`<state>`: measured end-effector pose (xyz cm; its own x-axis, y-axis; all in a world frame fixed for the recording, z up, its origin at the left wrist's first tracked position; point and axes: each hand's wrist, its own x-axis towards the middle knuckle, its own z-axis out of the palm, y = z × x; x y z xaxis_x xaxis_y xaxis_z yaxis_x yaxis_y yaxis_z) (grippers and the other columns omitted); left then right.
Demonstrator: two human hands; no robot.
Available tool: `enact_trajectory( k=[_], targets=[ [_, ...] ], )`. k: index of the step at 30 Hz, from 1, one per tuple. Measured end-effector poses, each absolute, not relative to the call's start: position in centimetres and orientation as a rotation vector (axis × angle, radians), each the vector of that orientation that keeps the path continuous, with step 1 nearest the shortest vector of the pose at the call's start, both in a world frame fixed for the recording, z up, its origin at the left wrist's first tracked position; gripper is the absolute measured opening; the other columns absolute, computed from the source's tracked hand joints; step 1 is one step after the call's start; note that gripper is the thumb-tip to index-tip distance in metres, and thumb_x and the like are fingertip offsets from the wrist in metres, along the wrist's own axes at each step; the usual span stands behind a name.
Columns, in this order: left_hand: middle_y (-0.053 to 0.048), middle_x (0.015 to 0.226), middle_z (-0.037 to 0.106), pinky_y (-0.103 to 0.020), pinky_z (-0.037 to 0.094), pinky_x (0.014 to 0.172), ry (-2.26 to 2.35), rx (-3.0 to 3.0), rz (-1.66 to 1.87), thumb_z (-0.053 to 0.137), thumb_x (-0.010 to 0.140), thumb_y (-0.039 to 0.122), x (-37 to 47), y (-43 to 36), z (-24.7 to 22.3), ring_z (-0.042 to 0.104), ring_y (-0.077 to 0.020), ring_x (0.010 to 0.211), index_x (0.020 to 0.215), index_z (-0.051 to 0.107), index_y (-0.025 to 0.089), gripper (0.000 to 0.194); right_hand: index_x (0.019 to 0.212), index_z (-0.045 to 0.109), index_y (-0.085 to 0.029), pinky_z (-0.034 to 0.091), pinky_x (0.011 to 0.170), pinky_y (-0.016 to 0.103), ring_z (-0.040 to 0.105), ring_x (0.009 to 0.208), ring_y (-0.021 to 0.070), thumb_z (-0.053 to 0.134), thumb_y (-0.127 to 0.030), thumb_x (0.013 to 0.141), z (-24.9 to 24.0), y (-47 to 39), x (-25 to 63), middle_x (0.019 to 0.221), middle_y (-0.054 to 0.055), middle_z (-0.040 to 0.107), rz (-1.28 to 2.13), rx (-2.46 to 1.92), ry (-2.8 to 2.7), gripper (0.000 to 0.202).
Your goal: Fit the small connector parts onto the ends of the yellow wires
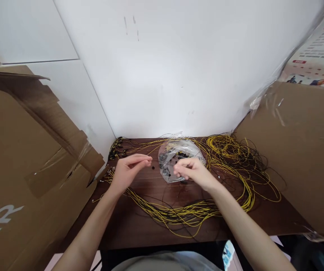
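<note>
Facing each other across a gap, our two hands are set over a dark wood-grain tabletop [128, 235]. On our left hand [128, 170], thumb and fingertips draw close to one another; we cannot tell whether they meet or pinch something thin. On our right hand [194, 171], the fingers curl toward the thumb, and again we cannot tell what, if anything, is clamped there. Between the hands, nearer the left, we note a small black piece [153, 168] on the wood. Behind and partly beneath the right hand lies a clear plastic bag [165, 171] with small black parts [182, 154] showing. Nearer us, a bundle of yellow and black cables [167, 215] sweeps across the table and curves up on the right toward a loose tangle of yellow cable [223, 146]. At the far left corner we find black connectors [115, 149]. Cardboard boxes [18, 150] flank both sides; a white wall [179, 75] stands behind.
</note>
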<state>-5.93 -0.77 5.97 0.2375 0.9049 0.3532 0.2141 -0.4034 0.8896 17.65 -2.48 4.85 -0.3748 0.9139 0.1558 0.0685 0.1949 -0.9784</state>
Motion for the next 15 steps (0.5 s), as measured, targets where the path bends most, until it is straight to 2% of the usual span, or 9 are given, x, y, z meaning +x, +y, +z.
enact_trajectory(
  k=[3,5,7,8,10,11,13,15],
  targets=[
    [-0.005,0.094,0.070,-0.028,0.050,0.080,1.264,2.092,1.406,0.060,0.081,0.028,-7.9,0.2,6.5,0.064,-0.0176,0.086,0.089,0.073,0.019,0.018,0.068,0.063,-0.018,0.046,0.068,0.031,0.047,0.050,0.0116,0.060,-0.039,0.083,7.7,-3.2,19.7,0.037,-0.008,0.033,1.525,-0.680,-1.397,0.026],
    [-0.004,0.093,0.070,-0.029,0.050,0.081,1.407,2.264,1.477,0.057,0.083,0.028,-8.8,1.1,6.6,0.063,-0.0173,0.085,0.090,0.072,0.019,0.020,0.068,0.062,-0.020,0.048,0.058,0.028,0.034,0.038,0.0076,0.064,-0.038,0.081,9.6,-3.6,21.6,0.037,-0.011,0.024,1.607,-0.633,-1.273,0.022],
    [-0.005,0.094,0.069,-0.030,0.049,0.082,1.542,2.377,1.461,0.052,0.085,0.028,-9.5,2.3,6.3,0.063,-0.0180,0.084,0.090,0.072,0.018,0.023,0.069,0.060,-0.021,0.035,0.036,0.016,0.020,0.033,0.0048,0.067,-0.036,0.077,11.4,-4.1,23.7,0.037,-0.012,0.018,1.620,-0.633,-1.142,0.018],
    [-0.005,0.094,0.069,-0.031,0.049,0.081,1.614,2.411,1.422,0.050,0.086,0.028,-9.7,2.9,6.1,0.063,-0.0186,0.084,0.090,0.072,0.018,0.025,0.069,0.059,-0.021,0.025,0.031,0.013,0.015,0.032,0.0036,0.066,-0.035,0.078,12.1,-4.3,24.7,0.037,-0.013,0.017,1.624,-0.632,-1.071,0.018],
    [-0.006,0.095,0.069,-0.031,0.048,0.081,1.754,2.427,1.312,0.047,0.086,0.027,-10.2,4.3,5.5,0.062,-0.0197,0.085,0.089,0.071,0.017,0.027,0.076,0.059,-0.019,0.011,0.030,0.009,0.014,0.031,0.0002,0.060,-0.026,0.083,13.3,-4.6,26.8,0.038,-0.014,0.021,1.604,-0.591,-0.900,0.010],
    [-0.006,0.096,0.068,-0.031,0.048,0.081,1.823,2.416,1.257,0.046,0.086,0.027,-10.4,5.1,5.2,0.062,-0.0199,0.085,0.089,0.071,0.017,0.027,0.081,0.059,-0.018,0.008,0.033,0.007,0.016,0.030,-0.0016,0.053,-0.022,0.087,13.8,-4.7,27.8,0.039,-0.014,0.023,1.588,-0.566,-0.825,0.010],
    [-0.006,0.094,0.068,-0.030,0.047,0.080,1.944,2.389,1.149,0.045,0.086,0.027,-10.8,6.5,4.6,0.061,-0.0198,0.084,0.086,0.071,0.017,0.028,0.088,0.059,-0.017,0.007,0.037,0.006,0.022,0.030,-0.0046,0.037,-0.019,0.092,14.3,-4.6,29.9,0.040,-0.014,0.026,1.562,-0.466,-0.691,0.022],
    [-0.005,0.093,0.068,-0.028,0.046,0.078,2.038,2.348,1.070,0.044,0.086,0.028,-11.2,7.7,4.1,0.060,-0.0195,0.082,0.085,0.071,0.017,0.029,0.101,0.058,-0.018,0.010,0.037,0.005,0.027,0.031,-0.0043,0.033,-0.020,0.093,14.2,-4.4,32.1,0.043,-0.014,0.029,1.621,-0.290,-0.552,0.026]
  ],
)
